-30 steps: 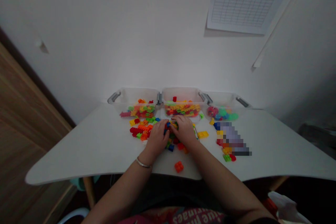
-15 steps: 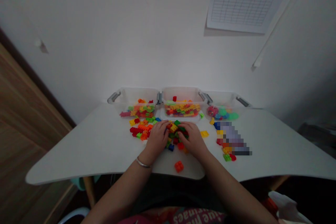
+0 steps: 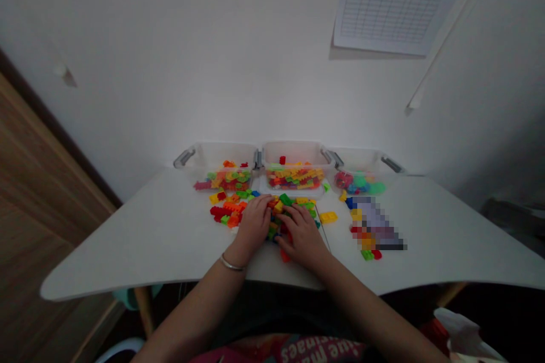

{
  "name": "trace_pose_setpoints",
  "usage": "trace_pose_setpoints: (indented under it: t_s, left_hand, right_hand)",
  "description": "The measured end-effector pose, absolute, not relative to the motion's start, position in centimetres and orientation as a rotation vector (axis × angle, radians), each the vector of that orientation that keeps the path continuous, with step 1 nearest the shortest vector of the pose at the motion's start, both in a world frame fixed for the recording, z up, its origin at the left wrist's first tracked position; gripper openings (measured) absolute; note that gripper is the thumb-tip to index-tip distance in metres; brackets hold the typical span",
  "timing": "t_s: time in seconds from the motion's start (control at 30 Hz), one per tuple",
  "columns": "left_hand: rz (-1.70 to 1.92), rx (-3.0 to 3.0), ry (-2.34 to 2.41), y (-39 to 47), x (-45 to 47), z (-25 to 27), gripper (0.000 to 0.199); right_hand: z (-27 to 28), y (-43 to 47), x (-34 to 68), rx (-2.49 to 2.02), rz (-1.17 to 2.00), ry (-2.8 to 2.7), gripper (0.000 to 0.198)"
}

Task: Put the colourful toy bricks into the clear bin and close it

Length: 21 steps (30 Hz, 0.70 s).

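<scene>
A pile of colourful plastic building bricks (image 3: 278,206) lies on the white table between my two hands. My left hand (image 3: 254,221), with a bangle on its wrist, is curved along the pile's left side, its fingers stretched over the edge bricks. Over the right and near part of the pile lies my right hand (image 3: 300,235), fingers spread and touching bricks. An orange brick (image 3: 285,255) shows at the near edge beside my right thumb. Both palms hide part of the pile. To the left of my left hand are red and orange bricks (image 3: 227,212).
Three clear bins with grey handles stand along the wall: a left bin (image 3: 204,153), a middle bin (image 3: 293,150) and a right bin (image 3: 361,156), all holding plastic pieces. A yellow brick (image 3: 328,217) and a blurred-out flat item (image 3: 378,224) beside several bricks lie to the right.
My right hand has come down and nearer to me over the pile. The loose orange brick at the front now sits closer to the pile. My left hand has hardly moved.
</scene>
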<state>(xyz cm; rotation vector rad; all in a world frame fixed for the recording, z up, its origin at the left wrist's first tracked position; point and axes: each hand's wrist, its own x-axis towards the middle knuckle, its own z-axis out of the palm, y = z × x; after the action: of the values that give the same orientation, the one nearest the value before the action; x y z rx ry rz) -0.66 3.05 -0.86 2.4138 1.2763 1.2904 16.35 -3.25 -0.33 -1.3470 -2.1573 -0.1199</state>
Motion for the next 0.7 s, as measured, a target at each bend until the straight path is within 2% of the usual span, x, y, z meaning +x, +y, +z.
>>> trace_pose_setpoints:
  t_s: [0.33, 0.53, 0.7]
  left_hand:
    - [1.28, 2.428, 1.267, 3.0, -0.6, -0.6, 0.032]
    - [1.262, 2.431, 1.27, 2.9, -0.6, -0.5, 0.032]
    - [1.262, 2.431, 1.27, 2.7, -0.6, -0.3, 0.032]
  right_hand:
    - [0.4, -2.1, 17.8, -1.37, -0.289, -2.009, 0.034]
    - [-1.2, -5.2, 23.7, -1.81, -0.501, -1.769, 0.044]
    - [-3.4, -6.4, 26.6, -2.111, -0.448, -1.68, 0.053]
